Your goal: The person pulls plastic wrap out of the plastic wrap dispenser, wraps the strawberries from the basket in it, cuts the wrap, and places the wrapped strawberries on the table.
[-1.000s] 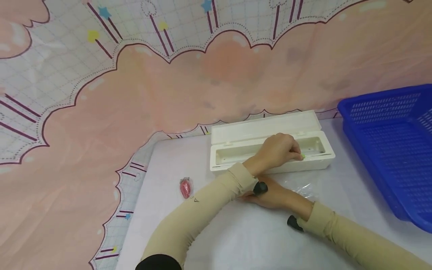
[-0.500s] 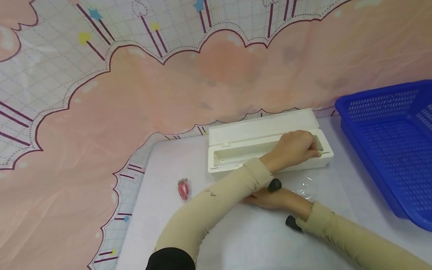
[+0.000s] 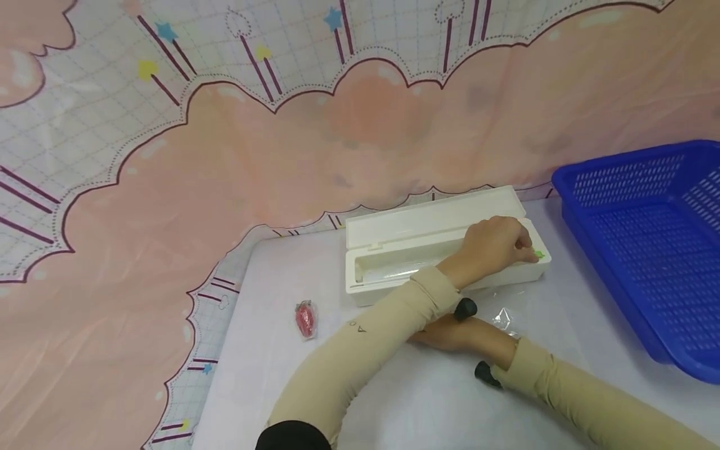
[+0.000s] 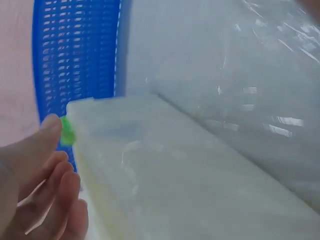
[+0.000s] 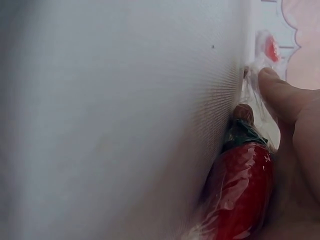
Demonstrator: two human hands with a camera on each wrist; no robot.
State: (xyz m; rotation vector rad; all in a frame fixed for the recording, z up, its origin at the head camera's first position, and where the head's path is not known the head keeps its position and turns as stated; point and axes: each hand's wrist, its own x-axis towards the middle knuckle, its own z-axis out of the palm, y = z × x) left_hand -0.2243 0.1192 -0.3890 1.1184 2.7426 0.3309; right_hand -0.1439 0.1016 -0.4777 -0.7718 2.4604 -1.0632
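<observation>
L hand (image 3: 495, 247) at right end of open white wrap dispenser (image 3: 394, 250), fingers curled, pinching green slider (image 3: 538, 254). R hand (image 3: 450, 332) just in front of dispenser, pressing film-wrapped red pepper (image 5: 245, 190) to table. Step, prob: cutting film. Next: lift film free w/o tearing.

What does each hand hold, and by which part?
The left hand pinches the green slider on the white box. The right hand presses a wrapped red pepper; its fingers lie along its side.
</observation>
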